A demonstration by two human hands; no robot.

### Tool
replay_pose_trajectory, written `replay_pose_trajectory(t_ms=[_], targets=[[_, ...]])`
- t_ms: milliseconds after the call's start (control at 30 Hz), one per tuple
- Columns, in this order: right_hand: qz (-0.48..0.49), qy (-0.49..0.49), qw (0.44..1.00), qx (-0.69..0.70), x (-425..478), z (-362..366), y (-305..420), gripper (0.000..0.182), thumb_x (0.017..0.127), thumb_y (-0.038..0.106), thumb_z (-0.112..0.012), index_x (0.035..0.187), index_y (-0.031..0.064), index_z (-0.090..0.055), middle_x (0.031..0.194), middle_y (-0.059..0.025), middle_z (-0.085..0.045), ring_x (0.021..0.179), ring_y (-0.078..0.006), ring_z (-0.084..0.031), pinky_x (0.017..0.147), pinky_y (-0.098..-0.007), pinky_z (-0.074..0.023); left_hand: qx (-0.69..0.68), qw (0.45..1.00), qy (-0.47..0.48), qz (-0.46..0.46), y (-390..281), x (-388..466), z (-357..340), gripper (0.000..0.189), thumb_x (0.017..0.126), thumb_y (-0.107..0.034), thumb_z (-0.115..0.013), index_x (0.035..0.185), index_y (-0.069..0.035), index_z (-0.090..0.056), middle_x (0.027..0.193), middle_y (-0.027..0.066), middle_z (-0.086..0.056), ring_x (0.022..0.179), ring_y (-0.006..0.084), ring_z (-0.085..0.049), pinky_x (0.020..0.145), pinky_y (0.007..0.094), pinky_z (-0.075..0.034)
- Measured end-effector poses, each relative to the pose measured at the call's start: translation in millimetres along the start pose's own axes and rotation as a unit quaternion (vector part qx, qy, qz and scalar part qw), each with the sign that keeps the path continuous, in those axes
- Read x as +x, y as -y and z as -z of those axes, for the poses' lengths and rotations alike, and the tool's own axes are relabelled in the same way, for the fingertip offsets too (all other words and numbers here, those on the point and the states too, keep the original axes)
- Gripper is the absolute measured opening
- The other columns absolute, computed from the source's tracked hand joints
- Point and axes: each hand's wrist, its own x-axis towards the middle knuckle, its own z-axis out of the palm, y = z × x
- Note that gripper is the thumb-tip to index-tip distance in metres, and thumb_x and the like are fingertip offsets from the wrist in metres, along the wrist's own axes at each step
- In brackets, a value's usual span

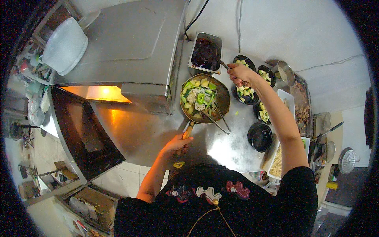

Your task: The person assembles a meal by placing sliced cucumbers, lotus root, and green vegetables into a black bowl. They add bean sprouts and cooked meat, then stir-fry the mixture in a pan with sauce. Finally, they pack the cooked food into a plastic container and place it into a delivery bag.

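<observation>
My left hand (pixel 177 144) grips the wooden handle (pixel 188 130) of a frying pan (pixel 225 94) on the steel counter. Sliced courgette-like vegetables (pixel 189 86), pale noodle-like strands (pixel 194 97) and green pepper pieces (pixel 201 98) fill the pan. Metal tongs (pixel 223 118) lean over its near right rim, their tips among the food. Beyond the pan, my right hand (pixel 240 74) holds the handle of a utensil (pixel 224 64), probably a ladle. Its far end is hidden in or behind the rim of a rectangular steel container (pixel 219 44) of dark sauce (pixel 205 53).
Several black bowls (pixel 248 99) of cut vegetables stand right of the pan, near stacked black bowls (pixel 260 137). Behind my right arm are a tray of browned meat (pixel 300 106) and a noodle container (pixel 276 160). At left, a steel oven-like appliance (pixel 130 38) glows inside, its door (pixel 88 139) lowered.
</observation>
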Motion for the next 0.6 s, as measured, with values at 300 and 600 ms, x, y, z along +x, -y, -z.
replay_pose_trajectory(t_ms=[300,600], targets=[[0.028,0.04,0.982,0.184,-2.0,23.5,-1.0,0.01,0.089,0.014,-0.044,0.08,0.0091,-0.043,0.053,0.0024,-0.038,0.034,-0.006,-0.033,0.029,-0.0256,-0.0294,0.016,0.999,0.002,-0.046,11.2,15.0,3.4,0.03,0.085,-0.036,-0.062,0.078,-0.013,-0.044,0.059,-0.0039,-0.042,0.046,0.0076,-0.039,0.04,0.0233,-0.033],[0.051,-0.086,0.99,0.099,-106.3,-41.9,-87.1,0.026,0.092,0.017,-0.043,0.117,0.0086,-0.047,0.053,-0.0023,-0.045,0.036,-0.0099,-0.041,0.034,-0.0268,-0.0371,0.033,0.999,-0.01,-0.002,-2.8,-4.0,15.1,0.034,0.081,-0.039,-0.066,0.077,-0.012,-0.044,0.056,-0.0027,-0.04,0.044,0.0072,-0.038,0.037,0.0243,-0.03]])
